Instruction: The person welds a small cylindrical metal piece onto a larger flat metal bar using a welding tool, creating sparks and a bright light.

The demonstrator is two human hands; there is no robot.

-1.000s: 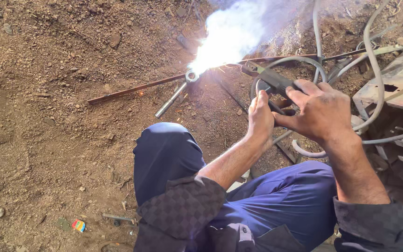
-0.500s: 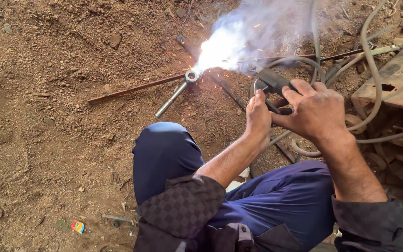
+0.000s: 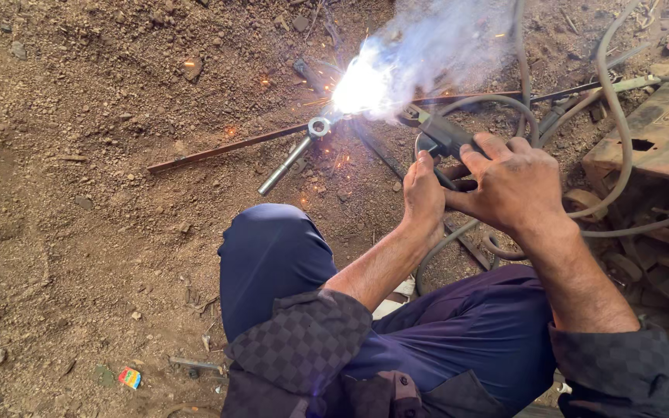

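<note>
Right hand (image 3: 514,179) closed round black electrode holder (image 3: 444,138), left hand (image 3: 423,192) w/ fingers curled, steadying it from below. Holder tip at bright arc (image 3: 359,87), just right of eye bolt (image 3: 297,153) lying on thin rod (image 3: 226,149) on dirt ground (image 3: 79,193). Smoke rising.
</note>
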